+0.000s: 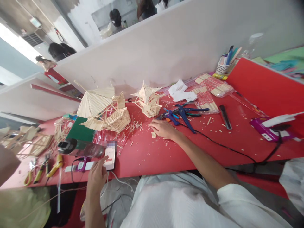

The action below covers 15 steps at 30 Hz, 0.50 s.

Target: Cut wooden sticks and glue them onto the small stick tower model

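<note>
My left hand (98,174) is at the front edge of the red table, a finger extended onto the screen of a phone (111,156) that lies flat. My right hand (162,129) rests palm down on the tabletop, fingers stretched out and nothing visible in them. Just below its fingers lies a small flat piece of joined sticks (154,135). Behind that hand stands a small wooden stick model (148,100) with a peaked roof. Farther left is a larger stick model (102,109) with a broad slatted roof. A blue-handled glue gun (171,116) lies beside the right fingertips.
Blue cutters (186,117), a dark craft knife (225,116) and packs of sticks (213,85) lie to the right. A clear bottle (80,148) lies left of the phone, near yellow-handled pliers (42,169). A cable crosses the right side. A white partition (152,53) stands behind.
</note>
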Tool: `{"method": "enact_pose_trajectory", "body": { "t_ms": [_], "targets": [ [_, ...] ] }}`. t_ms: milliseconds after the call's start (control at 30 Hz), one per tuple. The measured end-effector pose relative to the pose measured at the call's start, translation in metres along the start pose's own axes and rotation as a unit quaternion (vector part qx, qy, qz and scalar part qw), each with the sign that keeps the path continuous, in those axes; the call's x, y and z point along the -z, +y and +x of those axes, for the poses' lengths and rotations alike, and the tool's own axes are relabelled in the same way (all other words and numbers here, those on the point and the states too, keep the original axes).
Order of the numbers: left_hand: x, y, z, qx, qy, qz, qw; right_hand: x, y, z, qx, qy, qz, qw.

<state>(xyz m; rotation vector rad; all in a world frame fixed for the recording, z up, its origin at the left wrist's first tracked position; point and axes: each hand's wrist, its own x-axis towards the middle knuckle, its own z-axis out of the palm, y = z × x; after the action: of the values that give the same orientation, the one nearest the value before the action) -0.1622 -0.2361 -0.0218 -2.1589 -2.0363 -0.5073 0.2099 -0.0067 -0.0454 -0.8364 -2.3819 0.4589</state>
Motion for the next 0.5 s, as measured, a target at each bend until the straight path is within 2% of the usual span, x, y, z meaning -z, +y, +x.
{"method": "enact_pose_trajectory", "body": {
  "t_ms": [100, 267, 367, 500],
  "targets": [
    [-0.013, 0.024, 0.022, -0.042, -0.01, -0.029, 0.999, -0.001, 0.001, 0.0, 0.006, 0.0, 0.006, 1.0],
    [-0.053, 0.079, 0.075, -0.101, -0.008, -0.09, 0.991, -0.001, 0.003, 0.0, 0.005, 0.003, 0.033, 0.999],
    [-0.074, 0.109, 0.113, -0.117, -0.014, -0.136, 0.984, -0.001, 0.003, 0.001, 0.001, 0.023, 0.088, 0.996],
    [-0.094, 0.141, 0.159, -0.137, 0.014, -0.228, 0.964, -0.003, 0.005, 0.003, -0.006, 0.067, 0.182, 0.981]
  ]
}}
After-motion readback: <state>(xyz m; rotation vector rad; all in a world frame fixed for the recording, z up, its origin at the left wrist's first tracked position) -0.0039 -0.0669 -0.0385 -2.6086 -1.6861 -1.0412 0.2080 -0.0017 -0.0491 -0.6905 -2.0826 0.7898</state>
